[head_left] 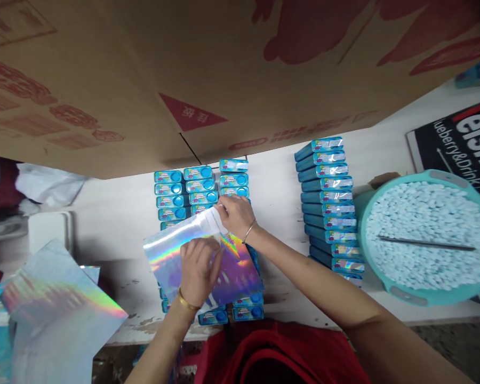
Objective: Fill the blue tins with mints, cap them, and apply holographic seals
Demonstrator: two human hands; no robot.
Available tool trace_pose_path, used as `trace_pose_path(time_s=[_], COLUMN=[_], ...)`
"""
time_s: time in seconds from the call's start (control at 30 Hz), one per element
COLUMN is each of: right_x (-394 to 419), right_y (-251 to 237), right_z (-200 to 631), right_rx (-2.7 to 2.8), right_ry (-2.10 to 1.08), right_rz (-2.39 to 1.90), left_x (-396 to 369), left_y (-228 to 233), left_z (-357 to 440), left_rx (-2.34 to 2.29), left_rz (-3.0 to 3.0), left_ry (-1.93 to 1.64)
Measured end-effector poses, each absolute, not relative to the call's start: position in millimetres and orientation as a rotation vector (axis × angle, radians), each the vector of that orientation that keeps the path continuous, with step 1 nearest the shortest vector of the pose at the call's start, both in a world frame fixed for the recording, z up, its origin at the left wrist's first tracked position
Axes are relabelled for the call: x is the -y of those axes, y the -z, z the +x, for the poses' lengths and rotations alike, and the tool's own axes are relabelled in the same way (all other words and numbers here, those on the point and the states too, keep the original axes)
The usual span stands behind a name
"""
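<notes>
R hand [236, 216]: clamped, pinching top edge of holo sheet [240, 274] | L hand [200, 269]: fingers curled on sheet face, can't tell if gripping | sheet: under L hand, extends below R hand; shiny, silver to violet, rainbow bands, pale strip [211, 220] nr R fingertips | blue tins [234, 180]: rows beyond R hand

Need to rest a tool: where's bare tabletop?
Bare: tabletop between the middle tins and right tin row, beyond the right forearm; between middle tins and left silver sheets. Crowded: under held sheet; between right tin row and basin.
</notes>
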State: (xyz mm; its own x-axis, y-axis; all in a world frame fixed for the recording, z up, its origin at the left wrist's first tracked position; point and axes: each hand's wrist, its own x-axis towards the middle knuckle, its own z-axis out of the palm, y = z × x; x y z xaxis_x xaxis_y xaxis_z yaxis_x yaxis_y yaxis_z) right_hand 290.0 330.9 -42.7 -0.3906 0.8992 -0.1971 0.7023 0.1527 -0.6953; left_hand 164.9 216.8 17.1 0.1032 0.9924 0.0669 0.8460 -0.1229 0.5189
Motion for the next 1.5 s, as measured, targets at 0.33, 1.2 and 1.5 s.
trace_pose_path(time_s=[0.33,1.2,1.5], right_x=[-290.5,-375.0,-349.3], right_y=[20.1,94.8,102.1], right_z=[324.9,358.5,363.7], right_rx=[1.344,1.520,1.717], right_ry=[-1.546,-1.000,-0.993], right_rz=[-1.253,-1.663,-1.517], left_x=[-272.1,-370.7,-348.3], left_y=[-24.8,53.7,44.5], left_z=[182.0,222.6,211.5], left_rx=[-1.794,-2.311,-2.131], left_rz=[0.599,1.606,1.935], left_ry=[-1.374,-0.661,-0.485])
